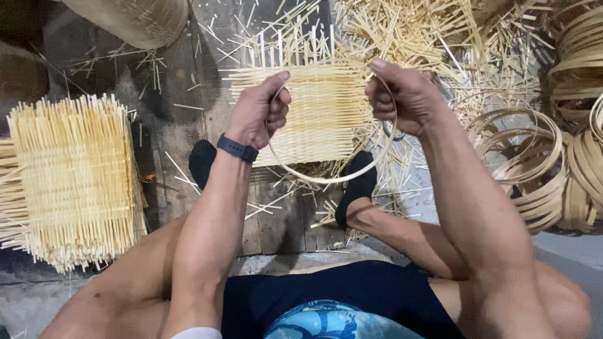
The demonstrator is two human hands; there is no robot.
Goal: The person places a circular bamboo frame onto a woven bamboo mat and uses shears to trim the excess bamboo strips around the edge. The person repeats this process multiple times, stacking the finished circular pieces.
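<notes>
My left hand (pixel 259 113), with a dark band on its wrist, and my right hand (pixel 402 97) both grip a thin pale bamboo hoop (pixel 326 179), one on each side, held up in front of me. Behind the hoop a woven mat of bamboo strips (pixel 326 107) lies on the floor with loose strip ends sticking up from its far edge. My feet in black socks (pixel 358 185) rest on the floor just below the mat.
A stack of woven bamboo mats (pixel 72 179) lies at the left. Several bamboo hoops (pixel 540 169) are piled at the right. Loose bamboo sticks (pixel 427 37) cover the floor at the top right. A woven basket (pixel 135 19) sits at the top left.
</notes>
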